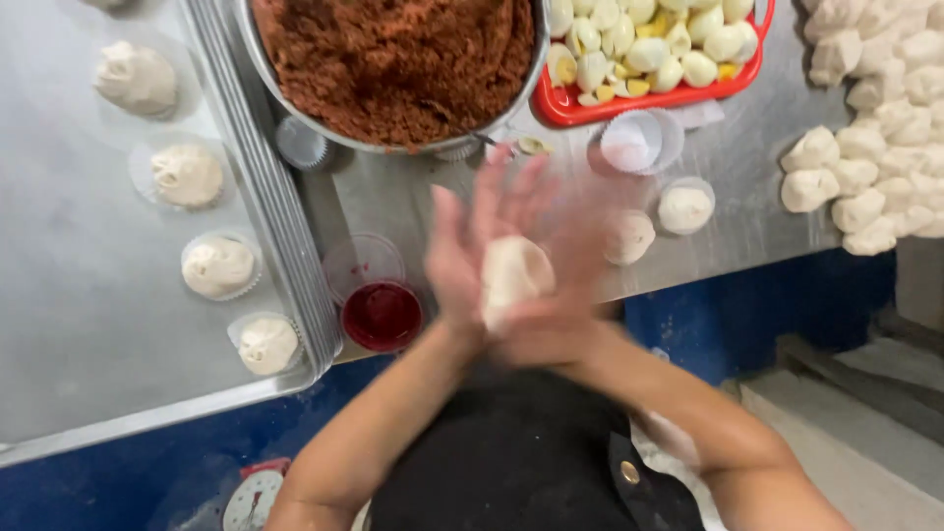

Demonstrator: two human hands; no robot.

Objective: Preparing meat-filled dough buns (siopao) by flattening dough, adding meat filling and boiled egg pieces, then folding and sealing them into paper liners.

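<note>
Your left hand [462, 251] and right hand [560, 295] are pressed palm to palm around a pale dough ball [513, 275], fingers spread and flat rather than curled, so the ball sits cupped between the palms above the table edge; both hands are motion-blurred, the right more so. That flat-palmed hold looks suited to rounding the dough, not pinching it. A wide metal bowl of reddish-brown filling [398, 64] sits straight ahead, within easy reach. A red tray of halved boiled eggs [649, 44] lies just right of it. Paper-lined cups with dough [685, 208] stand on the steel table [747, 177] near your right hand, one empty liner [634, 141] beside them. A heap of portioned dough pieces [875, 147] is farther right. On your left, a metal tray [79, 324] holds finished buns [218, 266] in a spaced row. A small cup of red liquid [383, 315] sits by the tray's edge.
</note>
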